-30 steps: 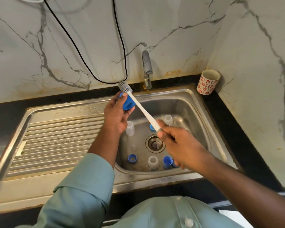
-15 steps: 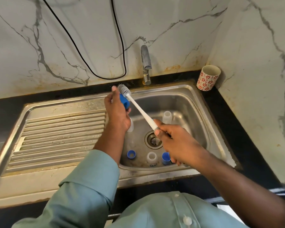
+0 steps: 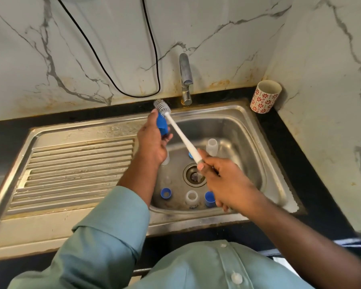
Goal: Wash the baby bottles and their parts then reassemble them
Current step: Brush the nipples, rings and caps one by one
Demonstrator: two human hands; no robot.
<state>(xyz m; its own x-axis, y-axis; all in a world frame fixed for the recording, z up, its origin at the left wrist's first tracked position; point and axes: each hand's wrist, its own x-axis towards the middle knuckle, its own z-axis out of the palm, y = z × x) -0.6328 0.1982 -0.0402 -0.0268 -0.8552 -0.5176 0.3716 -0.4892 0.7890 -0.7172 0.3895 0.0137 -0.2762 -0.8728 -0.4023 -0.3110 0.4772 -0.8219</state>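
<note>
My left hand [image 3: 152, 142] grips a blue bottle cap [image 3: 162, 125] above the left edge of the sink basin [image 3: 246, 130]. My right hand [image 3: 225, 182] grips the white handle of a bottle brush [image 3: 180, 135]; its grey bristle head [image 3: 162, 107] sticks out just past the top of the cap. In the basin lie a clear bottle [image 3: 212, 146], another clear bottle [image 3: 191, 198], a blue ring [image 3: 166, 193], a blue cap [image 3: 209, 198] and a blue part [image 3: 190, 155] partly hidden by the brush handle.
A steel tap [image 3: 185, 77] stands behind the basin, with no water visible. The ribbed drainboard [image 3: 71, 172] lies to the left. A red-patterned cup [image 3: 265, 96] sits in the back right corner. A black cable [image 3: 150, 59] hangs on the marble wall.
The brush head has slid from beside the blue cap to beyond its top. My left hand turned the cap more upright. Both hands stayed above the basin.
</note>
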